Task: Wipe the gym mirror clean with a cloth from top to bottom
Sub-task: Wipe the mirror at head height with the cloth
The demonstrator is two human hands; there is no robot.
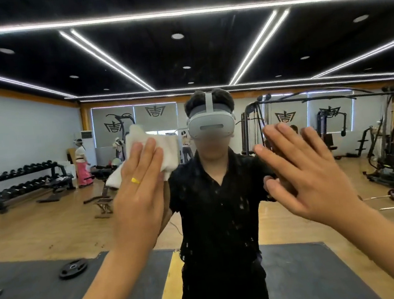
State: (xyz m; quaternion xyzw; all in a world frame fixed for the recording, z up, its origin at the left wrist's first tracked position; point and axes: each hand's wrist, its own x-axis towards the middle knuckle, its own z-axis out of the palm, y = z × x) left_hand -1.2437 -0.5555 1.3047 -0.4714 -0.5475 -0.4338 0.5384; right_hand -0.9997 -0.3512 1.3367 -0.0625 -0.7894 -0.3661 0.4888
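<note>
One white cloth (152, 144) lies bunched against the gym mirror (39, 113), left of the middle of the glass, beside the reflected headset (210, 125). The left hand (137, 195) presses it to the glass with straight fingers laid side by side. Its grip is apart, with nothing curled round the cloth, and a yellow ring (135, 180) shows on one finger. The right hand (309, 173) is raised right of the middle, well apart from the cloth, fingers straight and spread, grip apart and holding nothing. Whether its palm touches the glass I cannot tell. Pale specks (221, 203) dot the glass over the reflected black shirt (220, 232). Further out the mirror shows a dumbbell rack (23, 181) and weight machines (385, 152).
</note>
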